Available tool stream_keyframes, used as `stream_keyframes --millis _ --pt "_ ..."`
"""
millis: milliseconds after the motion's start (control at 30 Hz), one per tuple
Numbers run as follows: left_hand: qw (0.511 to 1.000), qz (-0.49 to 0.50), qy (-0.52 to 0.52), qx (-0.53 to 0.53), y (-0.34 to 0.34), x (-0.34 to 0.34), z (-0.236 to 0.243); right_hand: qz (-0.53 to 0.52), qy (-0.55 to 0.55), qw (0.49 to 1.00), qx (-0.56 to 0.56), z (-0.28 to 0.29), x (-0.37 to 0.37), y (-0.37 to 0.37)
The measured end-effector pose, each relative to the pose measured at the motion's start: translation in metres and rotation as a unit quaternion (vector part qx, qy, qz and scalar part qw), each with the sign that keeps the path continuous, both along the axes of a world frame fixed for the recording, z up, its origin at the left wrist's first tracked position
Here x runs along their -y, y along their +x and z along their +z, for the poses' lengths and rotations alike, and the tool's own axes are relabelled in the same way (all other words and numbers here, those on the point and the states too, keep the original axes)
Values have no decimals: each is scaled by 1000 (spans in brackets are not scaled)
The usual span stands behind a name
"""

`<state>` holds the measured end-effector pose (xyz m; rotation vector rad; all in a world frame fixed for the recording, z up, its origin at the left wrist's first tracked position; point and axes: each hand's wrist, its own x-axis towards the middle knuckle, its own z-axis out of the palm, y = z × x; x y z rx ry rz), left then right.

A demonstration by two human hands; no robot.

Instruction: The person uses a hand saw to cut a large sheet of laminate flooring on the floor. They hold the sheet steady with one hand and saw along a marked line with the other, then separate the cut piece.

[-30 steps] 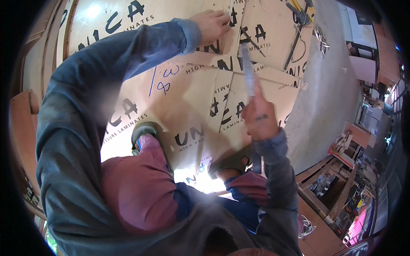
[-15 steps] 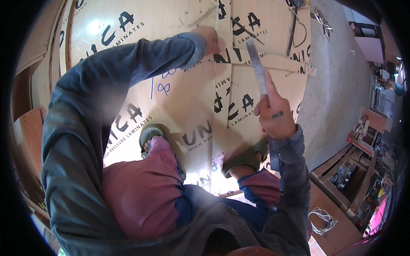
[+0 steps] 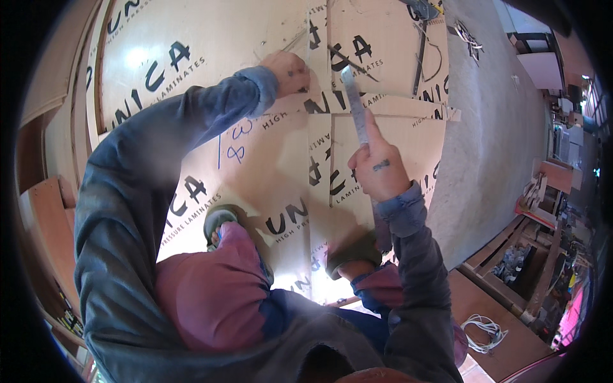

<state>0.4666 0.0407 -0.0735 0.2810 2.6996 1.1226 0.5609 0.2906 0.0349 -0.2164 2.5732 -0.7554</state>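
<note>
I squat on pale laminate sheets (image 3: 255, 51) with black printed lettering, laid flat on the floor. My right hand (image 3: 378, 169) grips a long flat metal blade (image 3: 355, 107), its tip pointing away from me over a narrow laminate strip (image 3: 318, 127). My left hand (image 3: 288, 70) reaches far forward and presses down on the sheet beside that strip, fingers curled; whether it holds something small is unclear. My two feet in green sandals (image 3: 220, 220) stand on the sheet below the hands. Blue pen marks (image 3: 235, 143) show on the sheet near my left arm.
A grey concrete floor (image 3: 491, 147) lies to the right of the sheets. Wooden boards and clutter (image 3: 543, 255) line the right side, with a coil of white cable (image 3: 483, 332) on a brown board. Tools and wires (image 3: 424, 25) lie at the sheets' far end.
My right hand with the blade has moved slightly left and lower toward the strip. My left hand stays pressed on the sheet; my head has leaned forward.
</note>
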Motion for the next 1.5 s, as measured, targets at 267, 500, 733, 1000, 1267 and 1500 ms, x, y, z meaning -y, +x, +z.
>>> stream_keyframes --millis 267,500,733,1000,1267,1500 --pt "804 -311 -316 -396 -68 12 7 -90 -65 994 -12 -17 21 -9" --pt "822 -419 -306 -234 -96 -1 32 -70 -59 996 0 -21 26 -15" --pt "915 -348 -86 -187 -94 9 12 -27 -27 999 -12 -15 32 -16" --pt "848 -409 -204 -268 -73 1 10 61 45 996 50 -3 26 -28" --pt "832 -445 -209 -256 -82 -9 22 73 83 989 102 -7 34 -32" --pt "816 -472 -180 -280 -90 -10 4 102 129 973 161 0 40 -45"
